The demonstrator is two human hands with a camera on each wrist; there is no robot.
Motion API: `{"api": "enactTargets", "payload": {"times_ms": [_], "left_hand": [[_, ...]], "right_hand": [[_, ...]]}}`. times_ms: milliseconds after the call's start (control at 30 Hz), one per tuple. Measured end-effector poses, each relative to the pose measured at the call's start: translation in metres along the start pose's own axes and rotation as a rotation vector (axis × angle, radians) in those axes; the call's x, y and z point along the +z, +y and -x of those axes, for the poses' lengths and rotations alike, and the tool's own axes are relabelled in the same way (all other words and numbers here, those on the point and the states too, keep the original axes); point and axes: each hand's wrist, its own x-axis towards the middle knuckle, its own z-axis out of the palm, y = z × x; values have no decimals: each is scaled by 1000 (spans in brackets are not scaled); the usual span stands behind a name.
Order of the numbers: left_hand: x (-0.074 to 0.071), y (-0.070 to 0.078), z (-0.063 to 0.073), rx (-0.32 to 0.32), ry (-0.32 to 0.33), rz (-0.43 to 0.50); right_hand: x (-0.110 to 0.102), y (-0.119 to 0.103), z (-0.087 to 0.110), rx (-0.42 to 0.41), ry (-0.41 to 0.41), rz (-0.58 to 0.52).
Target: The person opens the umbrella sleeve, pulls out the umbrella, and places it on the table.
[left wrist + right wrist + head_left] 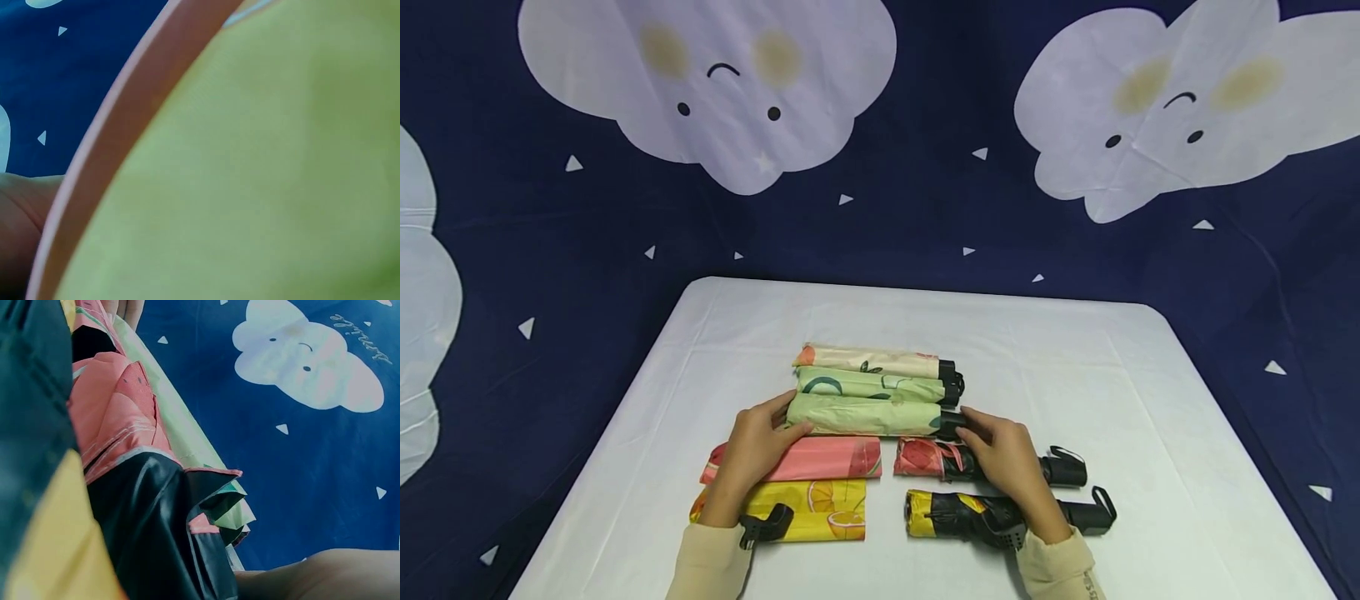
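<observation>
We find the pale green sleeved umbrella [865, 414] nearest the person in a row of three on the white tabletop [1150, 400]. Our grip is on both ends: the left hand [756, 450] holds the sleeve end between thumb and fingers, and the right hand [1006, 454] pinches the black handle [952, 425]. If we push harder at one end, we judge it could swing askew and nudge the green patterned umbrella [868, 384] touching it; a slack sleeve could also crumple under the left thumb. Its long axis runs left to right, nearly level with the row, handle pointing right.

Beyond that lies the cream umbrella [880, 360]. On the near side we see the pink sleeve [827, 458] and the yellow orange-print sleeve [820, 498], with the red-and-black umbrella [925, 458] and yellow-and-black umbrella [951, 512] to their right; a low right wrist could, we think, knock these two.
</observation>
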Motion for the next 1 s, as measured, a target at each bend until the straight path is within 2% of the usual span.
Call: {"api": "enactTargets", "payload": {"times_ms": [233,433,767,1000], "left_hand": [[-4,3,2,-49,23,27],[-16,11,7,-73,46,44],[-33,17,8,1,86,141],[-35,20,6,53,147,287]], "right_hand": [[0,-2,-2,-22,40,-52],[1,-4,-1,-29,51,-131],[-5,-1,1,55,43,-454],[-12,-3,3,102,51,-650]]}}
